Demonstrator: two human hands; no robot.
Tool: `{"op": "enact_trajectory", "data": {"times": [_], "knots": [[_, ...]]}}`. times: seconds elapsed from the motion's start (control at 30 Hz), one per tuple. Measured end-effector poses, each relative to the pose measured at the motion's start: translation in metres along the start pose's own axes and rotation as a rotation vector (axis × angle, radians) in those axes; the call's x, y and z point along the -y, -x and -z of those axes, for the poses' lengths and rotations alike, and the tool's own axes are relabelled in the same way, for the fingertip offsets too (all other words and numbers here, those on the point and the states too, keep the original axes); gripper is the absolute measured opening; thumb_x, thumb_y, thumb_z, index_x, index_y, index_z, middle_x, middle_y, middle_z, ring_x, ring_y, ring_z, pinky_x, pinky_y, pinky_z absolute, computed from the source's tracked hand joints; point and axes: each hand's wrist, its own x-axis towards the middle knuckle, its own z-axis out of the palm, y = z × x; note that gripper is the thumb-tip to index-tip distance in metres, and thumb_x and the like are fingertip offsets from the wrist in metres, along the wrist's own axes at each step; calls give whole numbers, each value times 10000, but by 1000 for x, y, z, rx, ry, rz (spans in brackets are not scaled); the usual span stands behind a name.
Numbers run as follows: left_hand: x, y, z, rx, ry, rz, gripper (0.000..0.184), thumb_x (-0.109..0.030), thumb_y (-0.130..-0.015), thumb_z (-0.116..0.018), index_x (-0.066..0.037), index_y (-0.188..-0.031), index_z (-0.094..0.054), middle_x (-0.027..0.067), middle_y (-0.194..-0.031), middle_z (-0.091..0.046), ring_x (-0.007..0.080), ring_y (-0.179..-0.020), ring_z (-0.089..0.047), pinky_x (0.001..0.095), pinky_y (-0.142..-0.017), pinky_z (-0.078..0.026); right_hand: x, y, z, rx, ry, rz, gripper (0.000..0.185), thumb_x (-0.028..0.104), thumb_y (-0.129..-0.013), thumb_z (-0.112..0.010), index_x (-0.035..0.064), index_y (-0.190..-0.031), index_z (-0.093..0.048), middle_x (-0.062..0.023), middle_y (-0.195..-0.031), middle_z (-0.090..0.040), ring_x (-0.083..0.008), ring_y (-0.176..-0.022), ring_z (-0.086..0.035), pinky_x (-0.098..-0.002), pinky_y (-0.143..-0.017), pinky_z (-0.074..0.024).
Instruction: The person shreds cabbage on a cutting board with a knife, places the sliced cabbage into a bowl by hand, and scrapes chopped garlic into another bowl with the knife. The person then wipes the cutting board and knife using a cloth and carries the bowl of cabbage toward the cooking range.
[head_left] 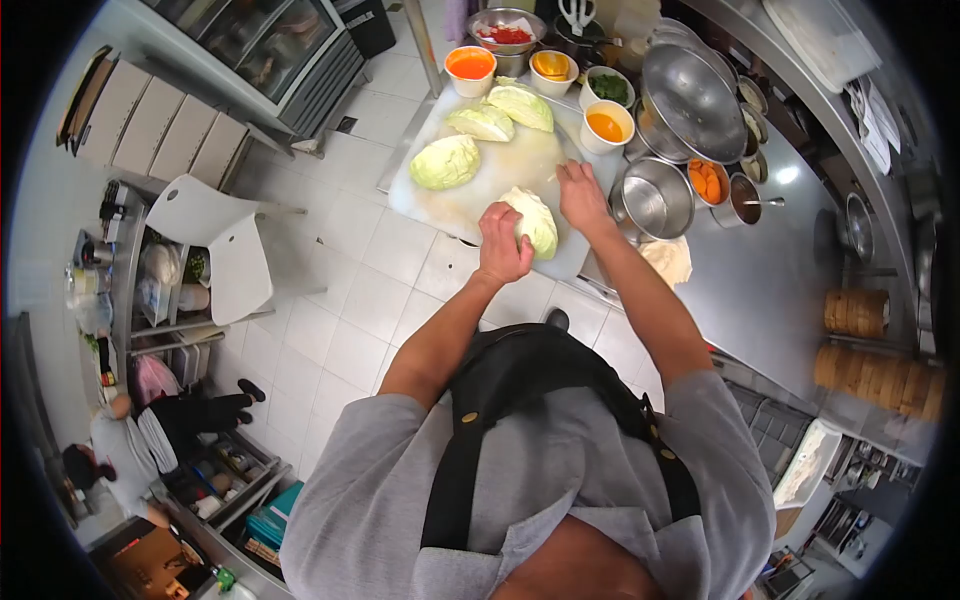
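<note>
A piece of cabbage (533, 222) lies near the front of the white cutting board (425, 205). Fingers of my left hand (503, 243) wrap round its left side. To the right of that piece, my right hand (582, 198) is over the board with its fingers closed together; what they hold, if anything, is too small to name. Another cabbage piece (445, 163) rests at the board's left, and two more pieces (481, 123) (521, 106) lie behind it.
Tubs of orange liquid (606, 126) and chopped greens (608, 88) stand behind the board. Metal bowls (652, 198) and a carrot container (706, 183) are to the right. Bamboo steamers (880, 380) stand far right. Another person (135, 445) is at the lower left.
</note>
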Motion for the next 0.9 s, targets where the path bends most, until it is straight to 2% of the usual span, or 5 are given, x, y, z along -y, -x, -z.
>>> {"op": "enact_trajectory", "data": {"times": [0.3,0.5,0.7,0.77,0.9], "knots": [[5,-2,4,36,128,26,535,-31,-683,-564,18,-1190,-402,262,-1204,-403,448,-1128,-414,507,-1006,-353,0,-44,11,497,94,19,182,124,-771,-558,10,-859,-670,-192,-996,-662,-353,-954,-637,-427,-836,-518],[2,-7,6,33,155,43,601,-137,-721,-704,12,-1206,-381,268,-1250,-392,439,-1180,-403,493,-1003,-365,-11,-25,94,11,-191,-254,159,158,-719,-623,19,-787,-659,-202,-815,-674,-362,-775,-658,-433,-720,-533],[-27,-22,5,47,-89,143,772,-257,-665,-775,9,-1263,-366,281,-1325,-352,448,-1225,-371,493,-1025,-329,-38,57,145,51,-73,-380,134,110,-734,-640,15,-829,-646,-216,-750,-652,-389,-742,-647,-490,-705,-521],[-39,-24,-5,65,-188,206,828,-301,-645,-779,17,-1287,-363,268,-1325,-359,445,-1236,-357,498,-1030,-320,-11,96,123,274,-128,-304,215,96,-738,-639,1,-932,-642,-238,-833,-646,-400,-833,-641,-485,-768,-517],[-41,-47,-15,235,-171,229,839,-311,-611,-768,10,-1296,-405,230,-1328,-371,420,-1238,-364,499,-1037,-322,-3,145,48,124,-155,-322,606,76,-730,-642,-9,-1300,-455,-279,-963,-607,-430,-915,-615,-485,-807,-511]]}}
